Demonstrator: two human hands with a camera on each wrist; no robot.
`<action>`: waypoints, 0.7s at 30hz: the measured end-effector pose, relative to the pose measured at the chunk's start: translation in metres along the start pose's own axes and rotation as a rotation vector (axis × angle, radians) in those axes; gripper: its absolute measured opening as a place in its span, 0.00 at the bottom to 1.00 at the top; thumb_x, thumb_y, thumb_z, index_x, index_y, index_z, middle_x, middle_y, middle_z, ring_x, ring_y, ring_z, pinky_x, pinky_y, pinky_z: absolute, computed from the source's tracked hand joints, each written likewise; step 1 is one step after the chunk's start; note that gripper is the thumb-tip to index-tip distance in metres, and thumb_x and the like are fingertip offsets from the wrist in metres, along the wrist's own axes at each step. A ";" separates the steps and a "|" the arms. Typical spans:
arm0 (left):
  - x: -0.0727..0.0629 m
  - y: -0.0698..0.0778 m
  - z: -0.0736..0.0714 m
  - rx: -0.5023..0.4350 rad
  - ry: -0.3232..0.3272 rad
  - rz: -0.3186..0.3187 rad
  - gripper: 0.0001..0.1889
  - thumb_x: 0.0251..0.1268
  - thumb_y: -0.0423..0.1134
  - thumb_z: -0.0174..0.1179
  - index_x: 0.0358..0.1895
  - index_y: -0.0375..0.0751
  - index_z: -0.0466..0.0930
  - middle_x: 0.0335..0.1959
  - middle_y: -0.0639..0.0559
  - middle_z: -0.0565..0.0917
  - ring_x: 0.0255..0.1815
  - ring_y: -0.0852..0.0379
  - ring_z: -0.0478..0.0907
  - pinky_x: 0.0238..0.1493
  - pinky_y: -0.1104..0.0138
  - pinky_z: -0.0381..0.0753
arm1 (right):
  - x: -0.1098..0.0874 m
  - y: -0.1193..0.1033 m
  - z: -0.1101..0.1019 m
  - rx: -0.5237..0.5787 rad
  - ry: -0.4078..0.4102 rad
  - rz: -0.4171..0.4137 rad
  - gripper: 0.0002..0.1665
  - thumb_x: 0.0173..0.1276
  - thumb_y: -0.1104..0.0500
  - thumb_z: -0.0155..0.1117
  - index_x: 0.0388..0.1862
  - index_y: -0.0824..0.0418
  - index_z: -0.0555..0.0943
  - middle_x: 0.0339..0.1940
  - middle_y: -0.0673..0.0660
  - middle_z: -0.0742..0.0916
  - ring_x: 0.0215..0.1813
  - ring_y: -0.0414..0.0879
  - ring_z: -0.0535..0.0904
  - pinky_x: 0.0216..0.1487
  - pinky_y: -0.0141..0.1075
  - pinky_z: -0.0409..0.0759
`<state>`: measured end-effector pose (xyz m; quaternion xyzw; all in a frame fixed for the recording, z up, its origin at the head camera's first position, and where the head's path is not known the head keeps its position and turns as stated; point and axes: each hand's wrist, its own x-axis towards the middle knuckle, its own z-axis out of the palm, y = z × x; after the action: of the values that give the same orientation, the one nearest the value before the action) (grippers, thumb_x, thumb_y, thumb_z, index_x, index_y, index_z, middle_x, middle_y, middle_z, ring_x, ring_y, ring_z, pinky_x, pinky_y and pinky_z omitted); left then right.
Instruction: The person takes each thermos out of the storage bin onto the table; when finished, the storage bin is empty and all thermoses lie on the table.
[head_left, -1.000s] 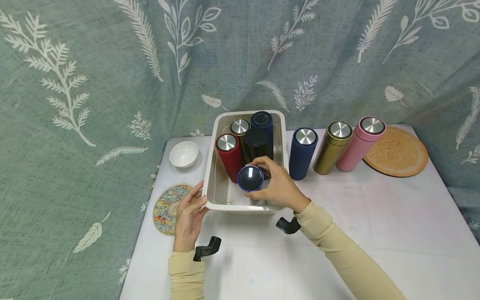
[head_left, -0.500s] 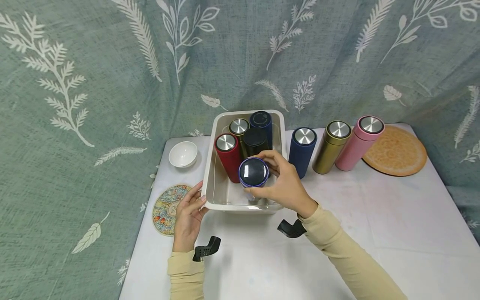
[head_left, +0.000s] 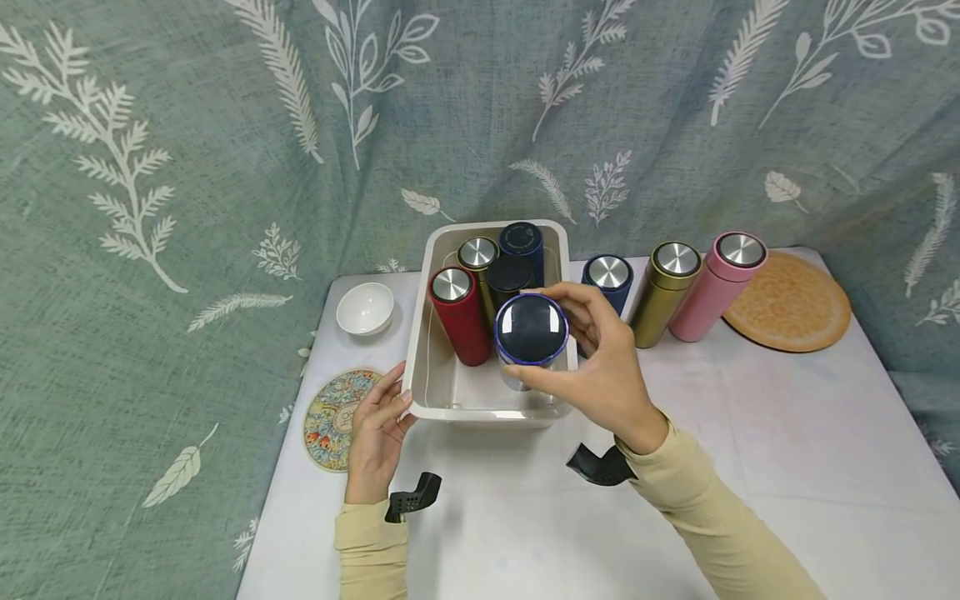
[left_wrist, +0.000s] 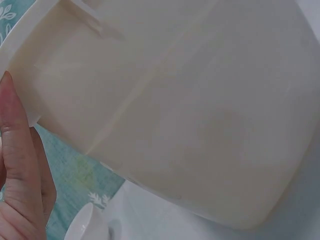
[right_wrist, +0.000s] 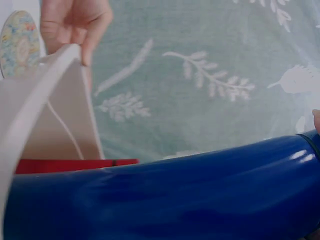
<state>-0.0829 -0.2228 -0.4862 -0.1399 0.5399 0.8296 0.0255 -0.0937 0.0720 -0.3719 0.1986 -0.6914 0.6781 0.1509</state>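
My right hand grips a shiny blue thermos bottle near its top, fingers on the far side and thumb on the near side. In the head view its dark lid faces up over the right part of a white plastic bin. The bottle's lower end is hidden behind the bin's rim in the right wrist view. My left hand holds the bin's near left corner, thumb on the rim. Inside the bin stand a red bottle, a gold bottle, a black bottle and a navy bottle.
Right of the bin stand a navy bottle, partly hidden by my right hand, a gold bottle and a pink bottle. An orange-patterned round board lies beyond. At left are a white bowl and a patterned round mat.
My right hand has raised the blue thermos bottle and shifted it rightward, so its lid looks larger. The left hand keeps its place on the bin.
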 end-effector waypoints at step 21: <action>0.000 0.000 -0.001 -0.002 -0.018 0.002 0.28 0.69 0.24 0.55 0.72 0.35 0.67 0.51 0.55 0.83 0.50 0.61 0.83 0.46 0.69 0.86 | -0.006 -0.035 -0.030 0.123 0.252 -0.144 0.47 0.31 0.85 0.78 0.57 0.75 0.74 0.49 0.57 0.89 0.52 0.45 0.87 0.50 0.29 0.86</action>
<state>-0.0823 -0.2234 -0.4867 -0.1318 0.5388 0.8316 0.0292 -0.0733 0.1021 -0.3426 0.1699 -0.6083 0.7260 0.2721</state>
